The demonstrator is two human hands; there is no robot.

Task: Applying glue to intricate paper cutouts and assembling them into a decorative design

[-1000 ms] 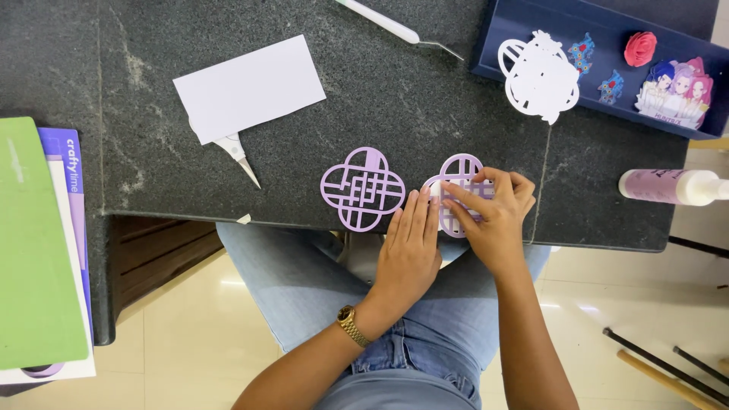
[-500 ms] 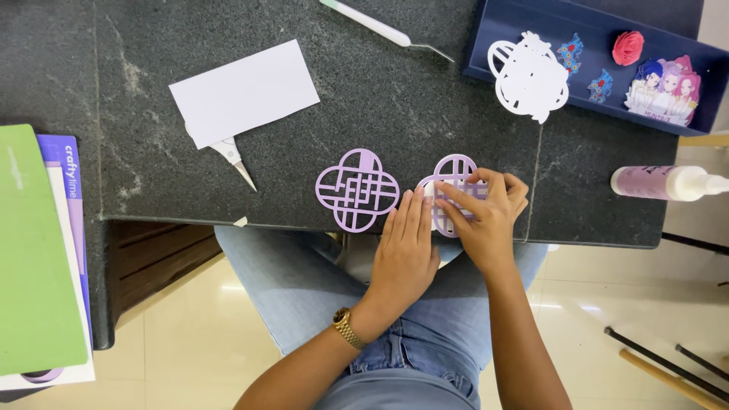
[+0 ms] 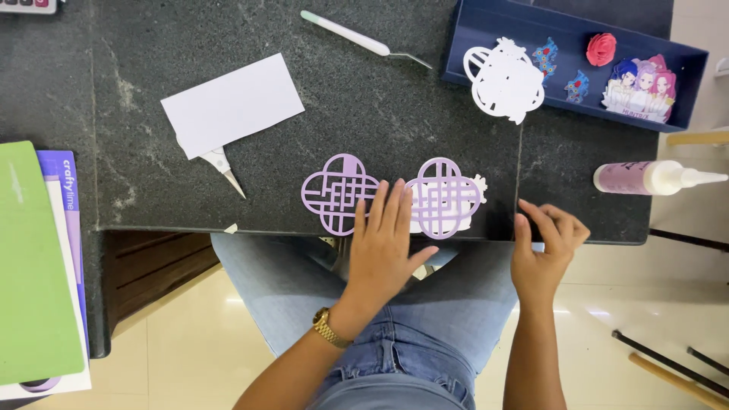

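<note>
fingers [image 3: 383,209] of the left hand [image 3: 383,250] lie flat and close together at the centre of the frame, pressing between two joined lilac lattice cutouts [image 3: 440,197] on the dark tabletop [image 3: 364,114] near its lower edge. the right hand [image 3: 543,247], at centre right, rests loosely curled fingers on the tabletop edge, holding nothing. a glue bottle [image 3: 653,177] lies at right, a white card [image 3: 231,105] at upper left.
</note>
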